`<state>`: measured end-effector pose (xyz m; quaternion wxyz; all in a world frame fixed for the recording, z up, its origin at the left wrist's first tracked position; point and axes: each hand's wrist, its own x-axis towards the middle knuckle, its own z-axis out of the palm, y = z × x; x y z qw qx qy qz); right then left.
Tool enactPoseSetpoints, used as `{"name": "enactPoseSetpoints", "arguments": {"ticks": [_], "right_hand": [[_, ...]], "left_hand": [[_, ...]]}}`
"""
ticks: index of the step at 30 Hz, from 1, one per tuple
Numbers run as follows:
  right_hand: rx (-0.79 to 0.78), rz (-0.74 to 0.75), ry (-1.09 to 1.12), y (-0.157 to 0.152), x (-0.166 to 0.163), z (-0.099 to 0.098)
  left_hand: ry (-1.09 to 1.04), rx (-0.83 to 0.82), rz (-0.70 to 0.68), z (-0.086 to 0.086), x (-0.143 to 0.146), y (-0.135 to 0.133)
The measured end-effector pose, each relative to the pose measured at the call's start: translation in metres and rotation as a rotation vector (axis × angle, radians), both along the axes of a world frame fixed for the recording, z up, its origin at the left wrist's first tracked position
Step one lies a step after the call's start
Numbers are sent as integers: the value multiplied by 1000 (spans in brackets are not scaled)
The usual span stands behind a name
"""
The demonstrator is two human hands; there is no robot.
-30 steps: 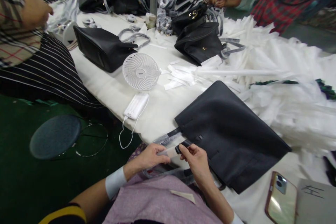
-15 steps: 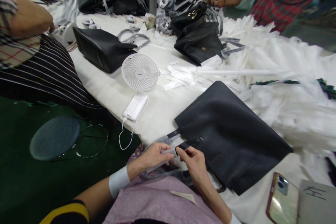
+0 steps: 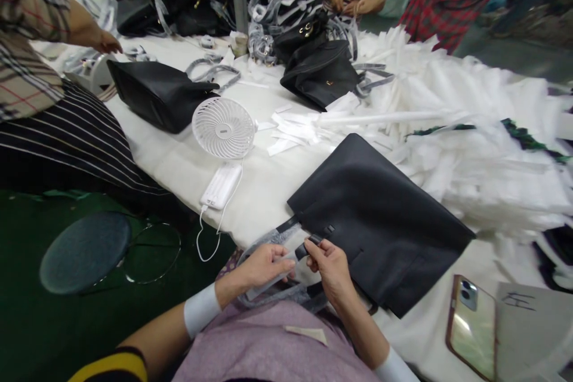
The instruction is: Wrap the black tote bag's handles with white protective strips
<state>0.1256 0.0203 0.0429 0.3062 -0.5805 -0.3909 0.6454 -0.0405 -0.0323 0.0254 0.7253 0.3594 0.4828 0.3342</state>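
Observation:
A black handbag (image 3: 376, 215) lies flat on the white-covered table in front of me, its handle edge towards my lap. My right hand (image 3: 330, 265) pinches a short black strap (image 3: 308, 246) at that edge, between thumb and fingers. Just to its left, my left hand (image 3: 267, 264) is closed around a pale translucent strip (image 3: 286, 264), its tip close to the black strap. A bag handle wrapped in clear plastic (image 3: 264, 243) curves behind my left hand. More plastic-wrapped handle (image 3: 290, 295) rests below both hands, against my lap.
A white fan (image 3: 224, 129) and a power bank (image 3: 221, 185) stand on the left. A phone (image 3: 472, 325) lies at right. White wrapping material (image 3: 487, 179) is heaped beyond the bag. More black bags (image 3: 161, 95) lie farther back. Co-workers stand at left and far side; a stool (image 3: 85, 250) is on the floor.
My right hand has turned the black strap, which now bends in a curve. A small gap has opened between it and the strip in my left hand. The view has shifted slightly right.

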Motion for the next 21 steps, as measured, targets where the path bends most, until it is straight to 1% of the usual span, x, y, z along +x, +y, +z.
{"name": "enactPoseSetpoints", "arguments": {"ticks": [3, 5, 8, 10, 11, 13, 15, 18, 21], "right_hand": [[44, 14, -39, -5, -3, 3], [35, 26, -29, -7, -1, 4], [-90, -21, 116, -3, 9, 3], [-166, -105, 189, 4, 18, -1], [-178, -142, 194, 8, 22, -3], [-159, -165, 165, 13, 28, -9], [-129, -157, 140, 15, 30, -16], [-91, -174, 135, 13, 27, -24], [-24, -176, 130, 9, 23, -26]], "left_hand": [[7, 31, 27, 1, 6, 6], [8, 57, 29, 2, 9, 9], [19, 67, 0, 6, 10, 12], [49, 38, -46, 6, 10, 12], [64, 20, -68, 6, 10, 11], [76, -7, -94, 3, 13, 12], [78, -16, -79, -2, 18, 15], [87, 8, -26, -6, 29, 26], [86, 37, -10, -5, 40, 41]]}}
